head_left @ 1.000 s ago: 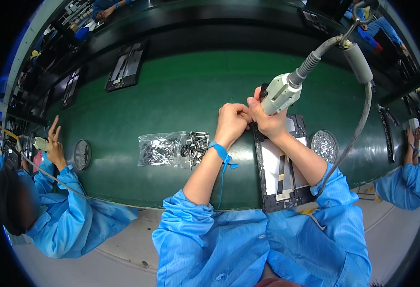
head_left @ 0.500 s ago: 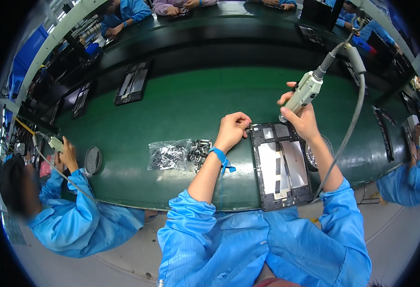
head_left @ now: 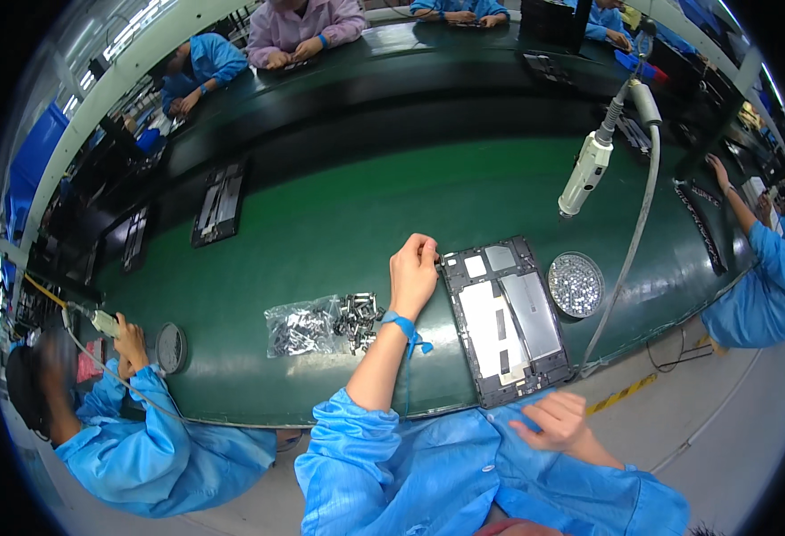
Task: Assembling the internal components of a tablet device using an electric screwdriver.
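Note:
A tablet housing (head_left: pixel 535 308), black-framed with silver plates inside, lies slightly turned on the green bench at its front edge. At the far left corner of the housing, my left hand (head_left: pixel 413 275) has its fingers pinched together; whatever is between them is too small to make out. My right hand (head_left: pixel 555 420), a little blurred, is by the near edge of the housing, fingers loosely bent and thumb apart, with nothing visible in it. A pale electric screwdriver (head_left: pixel 584 176) hangs free above the bench, beyond the housing on the right.
Right of the housing stands a round dish of small metal parts (head_left: pixel 576 284). Left of my forearm are a clear plastic bag (head_left: pixel 303 327) and loose dark parts (head_left: pixel 359 320). Another housing (head_left: pixel 219 204) lies farther left. The screwdriver's cable (head_left: pixel 635 237) loops down at the right. Co-workers sit around.
My right hand has let go of the screwdriver and come down to the housing's near edge. The screwdriver now hangs by itself. My left hand stays at the housing's corner.

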Action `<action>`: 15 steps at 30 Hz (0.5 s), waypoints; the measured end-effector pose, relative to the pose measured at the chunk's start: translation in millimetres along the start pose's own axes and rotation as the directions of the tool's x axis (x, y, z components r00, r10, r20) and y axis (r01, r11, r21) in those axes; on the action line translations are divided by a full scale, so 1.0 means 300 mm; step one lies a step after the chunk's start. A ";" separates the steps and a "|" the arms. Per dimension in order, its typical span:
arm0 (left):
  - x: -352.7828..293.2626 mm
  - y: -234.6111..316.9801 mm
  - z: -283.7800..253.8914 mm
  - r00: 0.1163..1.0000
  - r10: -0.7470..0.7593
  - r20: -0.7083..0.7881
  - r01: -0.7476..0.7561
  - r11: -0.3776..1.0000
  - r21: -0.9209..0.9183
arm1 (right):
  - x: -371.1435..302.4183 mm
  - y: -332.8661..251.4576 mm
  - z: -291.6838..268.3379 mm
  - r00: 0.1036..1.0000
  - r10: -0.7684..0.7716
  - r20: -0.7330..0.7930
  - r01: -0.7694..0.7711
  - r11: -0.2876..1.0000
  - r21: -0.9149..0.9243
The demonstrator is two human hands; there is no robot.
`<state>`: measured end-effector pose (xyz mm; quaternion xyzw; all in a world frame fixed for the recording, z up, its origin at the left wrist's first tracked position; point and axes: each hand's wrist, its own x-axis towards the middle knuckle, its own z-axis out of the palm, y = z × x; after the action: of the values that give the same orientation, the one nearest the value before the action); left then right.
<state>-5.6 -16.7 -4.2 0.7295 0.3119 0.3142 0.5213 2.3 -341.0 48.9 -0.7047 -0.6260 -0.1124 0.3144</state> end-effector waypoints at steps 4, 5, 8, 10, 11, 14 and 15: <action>-0.026 0.046 0.028 0.957 0.105 -0.270 -0.149 0.977 -0.150 | -0.056 -0.017 0.091 0.975 0.222 0.002 -0.222 0.975 0.029; -0.035 0.055 0.024 0.956 0.112 -0.271 -0.156 0.977 -0.145 | -0.046 -0.020 0.085 0.973 0.228 0.024 -0.228 0.973 0.011; -0.050 0.068 0.013 0.911 0.158 -0.382 -0.235 0.958 -0.165 | 0.029 -0.022 0.081 0.960 0.270 0.075 -0.273 0.962 0.027; -0.050 0.064 0.009 0.892 0.122 -0.436 -0.237 0.947 -0.219 | 0.088 0.000 0.079 0.936 0.289 0.202 -0.302 0.953 0.033; -0.046 0.053 -0.002 0.881 0.129 -0.456 -0.250 0.944 -0.216 | 0.123 0.019 0.093 0.895 0.298 0.332 -0.331 0.943 0.044; -0.046 0.047 -0.004 0.868 0.118 -0.483 -0.259 0.936 -0.237 | 0.261 0.068 0.166 0.952 0.182 0.246 -0.169 0.983 -0.073; -0.043 0.045 -0.005 0.866 0.116 -0.487 -0.251 0.942 -0.222 | 0.308 0.089 0.195 0.943 0.187 0.274 -0.172 0.982 -0.080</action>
<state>-13.1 -29.4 7.3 0.5781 0.3092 0.5699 0.4954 31.7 -232.2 46.3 -0.7760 -0.5940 0.0004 0.2120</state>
